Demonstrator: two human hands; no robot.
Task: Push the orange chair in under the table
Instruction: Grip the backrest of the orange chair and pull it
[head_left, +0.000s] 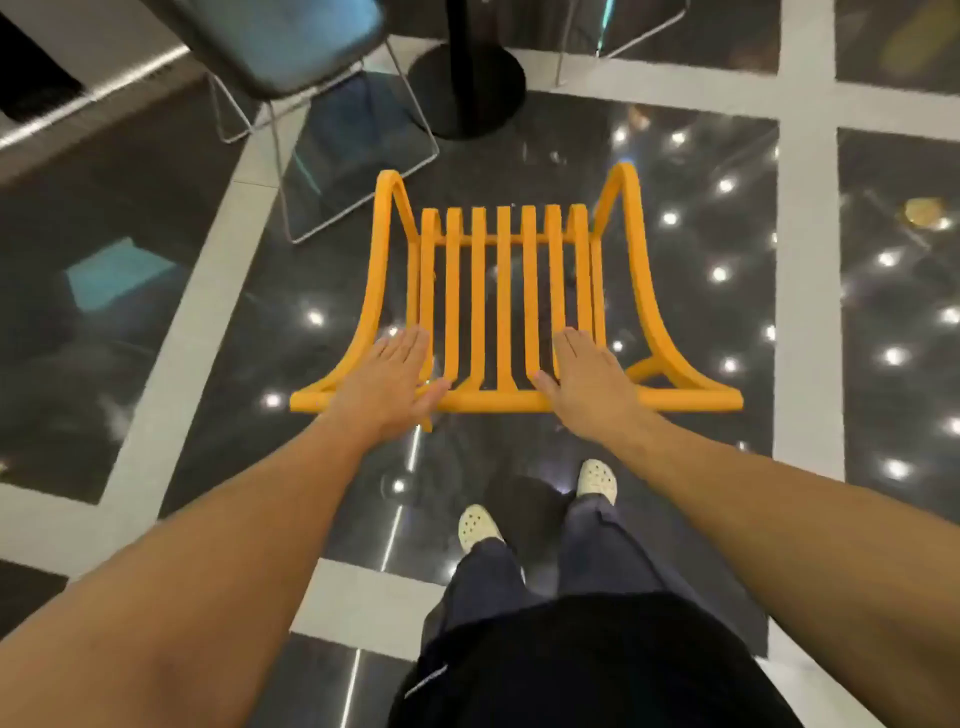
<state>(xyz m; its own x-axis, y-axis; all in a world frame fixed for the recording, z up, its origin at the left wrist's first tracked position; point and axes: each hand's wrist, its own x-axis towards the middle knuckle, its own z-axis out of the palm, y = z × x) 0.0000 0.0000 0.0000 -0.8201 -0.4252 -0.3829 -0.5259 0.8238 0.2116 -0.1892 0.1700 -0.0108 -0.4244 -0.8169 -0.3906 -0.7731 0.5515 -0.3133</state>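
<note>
Both arms stretch out from the bottom corners of the frame, straight and converging toward the centre. The left hand (387, 376) lies flat, palm down, fingers spread and pointing up the frame, resting on the near top rail of the orange chair (511, 291) toward its left side; the thumb angles inward along the rail. The right hand (584, 376) mirrors it on the right side of the same rail, also flat, fingers extended and loosely apart, nothing curled around the bar, so neither hand is clamped, just pressing open-palmed on top. The chair sits in the middle of the frame, its slatted back running away from the hands toward the upper centre, curved side rails flaring out left and right. Beyond it, at upper centre, stands the table's black round base (467, 88) with its post, still apart from the chair's far edge. A grey-cushioned chair (291, 47) on wire legs occupies the upper left. Below the hands, two pale clogs (597, 480) stand on the glossy dark floor (701, 312).
</note>
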